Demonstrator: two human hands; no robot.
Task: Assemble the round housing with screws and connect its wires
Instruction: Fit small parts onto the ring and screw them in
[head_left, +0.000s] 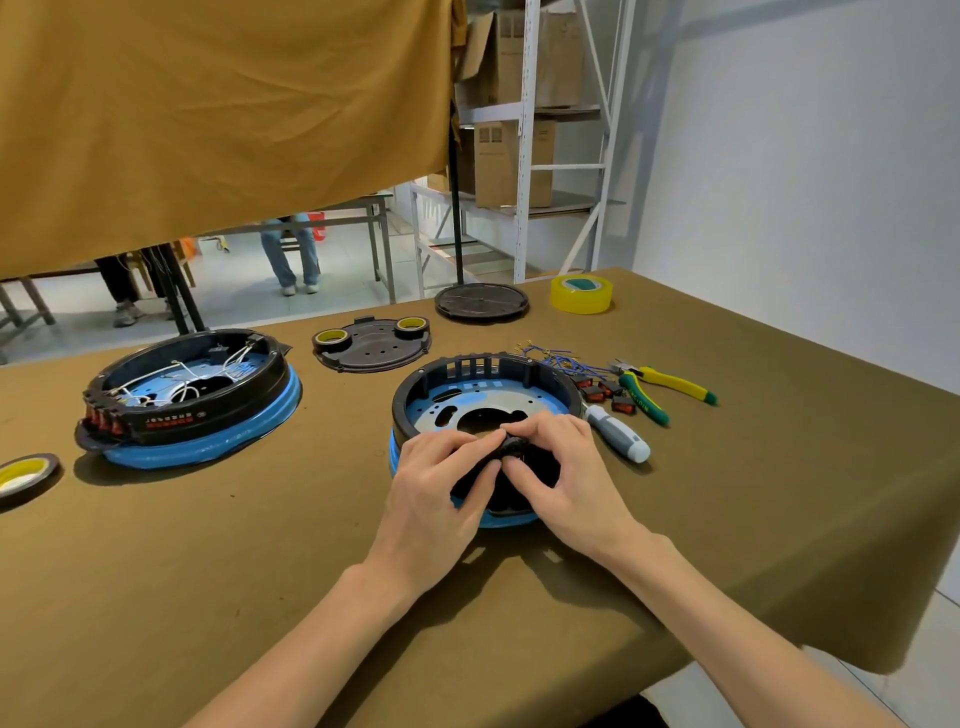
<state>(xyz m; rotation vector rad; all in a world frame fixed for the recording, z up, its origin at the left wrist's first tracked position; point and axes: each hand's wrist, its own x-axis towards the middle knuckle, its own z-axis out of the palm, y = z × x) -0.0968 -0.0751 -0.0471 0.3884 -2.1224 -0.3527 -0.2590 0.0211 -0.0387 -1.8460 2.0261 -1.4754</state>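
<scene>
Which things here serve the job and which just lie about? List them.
In use: round black-and-blue housing; left hand and right hand gripping its near rim; white-handled screwdriver; blue wires.
Lying about: clear yellow tape roll; second, wired housing; green-yellow pliers.

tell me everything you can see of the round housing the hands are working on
The round housing is a black plastic ring with a slotted far wall, sitting upright on a blue base on the brown table cloth. Inside lies a flat grey metal plate with cut-out holes and patches of blue film. No wires are inside it. At its near rim the left hand and right hand together pinch a small black part. A screwdriver lies just right of it, close to the rim.
</scene>
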